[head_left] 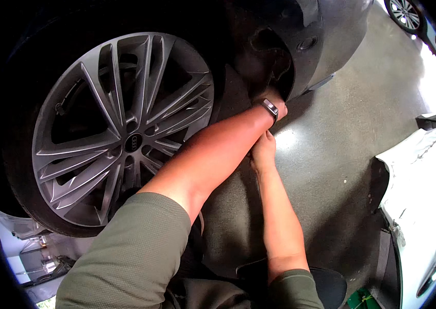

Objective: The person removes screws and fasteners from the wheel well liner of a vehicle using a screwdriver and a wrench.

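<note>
My left hand (280,104) reaches in under the rear corner of a dark car's bumper (321,56), beside the edge of the wheel opening. Its fingers are hidden behind the wrist and in the shadow there; a dark band with a small screen (270,109) is on that wrist. Just below, close to the left wrist, is my right hand (264,150). The thumb points up, while the other fingers are covered by my left forearm, so whatever they hold does not show. A grey multi-spoke wheel (134,143) with a black tyre stands to the left of both hands.
The shiny grey floor (352,123) stretches off to the right. A white car body panel (424,180) with a door handle lies at the right, near a green object (361,298). Another car's wheel (405,14) shows at the far right. A round black shape (330,286) sits beside my right sleeve.
</note>
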Demonstrator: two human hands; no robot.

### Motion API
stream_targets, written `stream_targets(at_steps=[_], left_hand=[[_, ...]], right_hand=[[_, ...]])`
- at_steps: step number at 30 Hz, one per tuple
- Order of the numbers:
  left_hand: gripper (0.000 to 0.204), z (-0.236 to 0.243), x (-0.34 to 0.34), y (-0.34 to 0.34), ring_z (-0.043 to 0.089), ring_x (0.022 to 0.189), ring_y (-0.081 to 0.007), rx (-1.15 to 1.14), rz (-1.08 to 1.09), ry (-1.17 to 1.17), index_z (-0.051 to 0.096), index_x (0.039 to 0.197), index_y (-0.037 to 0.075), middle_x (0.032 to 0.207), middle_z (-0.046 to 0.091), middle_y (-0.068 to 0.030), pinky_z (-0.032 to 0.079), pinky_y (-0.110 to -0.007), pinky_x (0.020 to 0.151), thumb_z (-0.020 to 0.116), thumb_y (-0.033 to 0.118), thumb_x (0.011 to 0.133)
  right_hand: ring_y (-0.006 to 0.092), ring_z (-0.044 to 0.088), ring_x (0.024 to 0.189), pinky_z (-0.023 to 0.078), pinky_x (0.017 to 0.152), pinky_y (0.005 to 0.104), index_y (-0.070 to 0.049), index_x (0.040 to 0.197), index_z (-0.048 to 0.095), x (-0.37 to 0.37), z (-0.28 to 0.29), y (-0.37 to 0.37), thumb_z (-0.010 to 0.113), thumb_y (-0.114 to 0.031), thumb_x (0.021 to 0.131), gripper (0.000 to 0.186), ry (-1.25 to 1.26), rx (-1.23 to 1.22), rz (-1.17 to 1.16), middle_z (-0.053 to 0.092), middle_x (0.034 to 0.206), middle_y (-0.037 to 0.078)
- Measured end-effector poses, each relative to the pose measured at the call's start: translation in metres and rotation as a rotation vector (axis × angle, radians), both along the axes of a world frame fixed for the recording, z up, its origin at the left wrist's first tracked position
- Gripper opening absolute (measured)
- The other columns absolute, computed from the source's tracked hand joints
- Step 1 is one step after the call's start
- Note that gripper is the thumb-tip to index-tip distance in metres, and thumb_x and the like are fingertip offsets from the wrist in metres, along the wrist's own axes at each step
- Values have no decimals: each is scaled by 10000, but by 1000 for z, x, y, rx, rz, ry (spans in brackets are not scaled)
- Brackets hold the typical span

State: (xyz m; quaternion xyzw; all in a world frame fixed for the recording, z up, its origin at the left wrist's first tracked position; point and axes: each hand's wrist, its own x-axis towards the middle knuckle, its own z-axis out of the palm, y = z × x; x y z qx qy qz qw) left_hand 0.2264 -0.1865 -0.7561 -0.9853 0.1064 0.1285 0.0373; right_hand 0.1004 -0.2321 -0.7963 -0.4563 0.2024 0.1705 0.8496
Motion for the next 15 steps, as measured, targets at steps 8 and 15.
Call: stream_targets(at_steps=[8,15], left_hand=[[412,-19,1,5,677,1037,-339,-120,118,-177,714,1106,22,1151,704,-180,521,-437,923,597,341,874],[411,-7,5,5,666,1059,-334,-51,15,-117,708,1115,18,1157,700,-183,510,-451,928,592,332,876]], right_hand=[[95,402,465,289,418,258,-136,850,537,-5,-18,7,559,-407,1018,319,93,328,68,441,637,-52],[129,495,542,393,491,284,-140,867,578,-7,-22,34,541,-379,999,275,-31,647,-48,539,699,-23]])
